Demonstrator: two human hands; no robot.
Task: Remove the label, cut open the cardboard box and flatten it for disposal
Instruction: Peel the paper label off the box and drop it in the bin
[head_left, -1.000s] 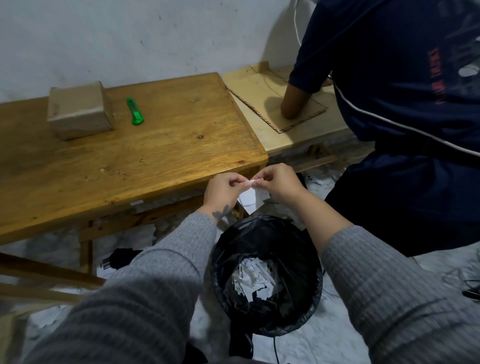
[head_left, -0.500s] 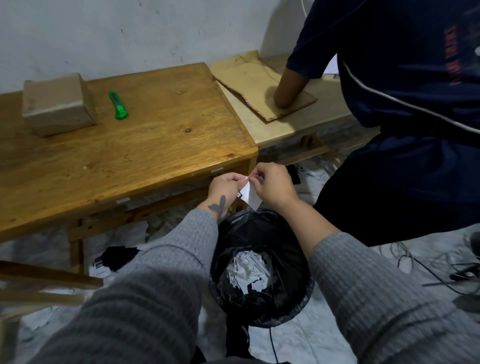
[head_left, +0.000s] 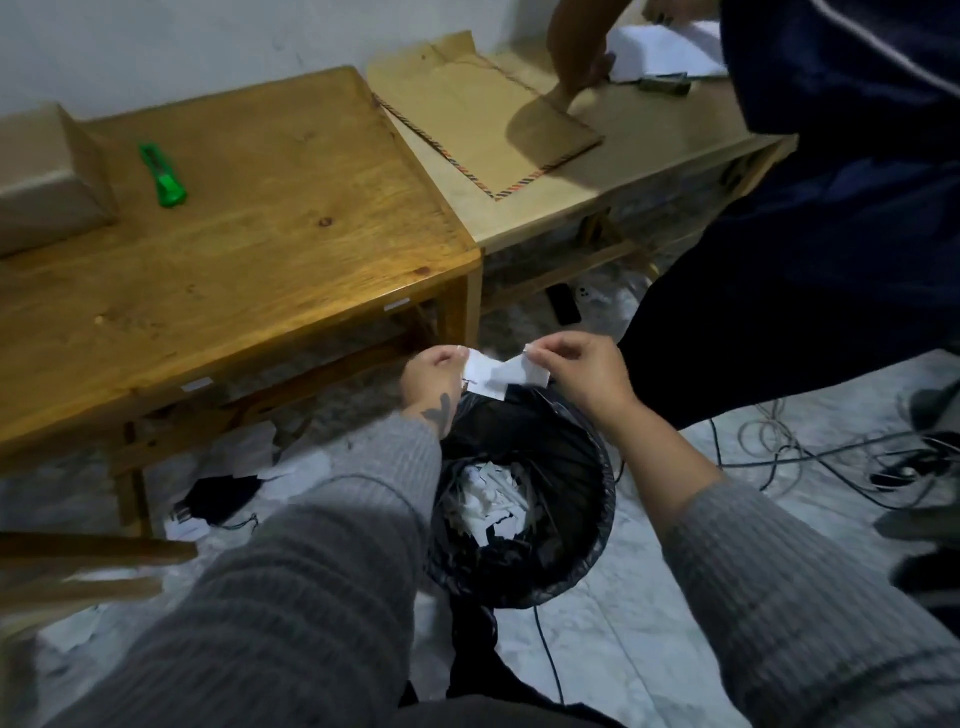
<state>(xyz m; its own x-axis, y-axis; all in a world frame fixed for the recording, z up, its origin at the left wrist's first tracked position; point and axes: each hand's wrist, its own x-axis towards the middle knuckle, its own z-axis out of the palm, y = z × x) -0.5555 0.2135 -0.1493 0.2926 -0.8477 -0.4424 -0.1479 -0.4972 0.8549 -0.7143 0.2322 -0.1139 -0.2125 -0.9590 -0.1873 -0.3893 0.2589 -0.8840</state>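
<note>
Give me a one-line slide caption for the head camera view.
Both hands, left hand and right hand, pinch a white label over a black-lined bin.

You drew your left hand (head_left: 434, 371) and right hand (head_left: 579, 369) apart above the bin (head_left: 597, 499), so the white label (head_left: 501, 374), bunched between your fingers a second before, stretched out between them, while the other person's hand (head_left: 576, 67) shifted along the flattened cardboard (head_left: 478, 119).
</note>
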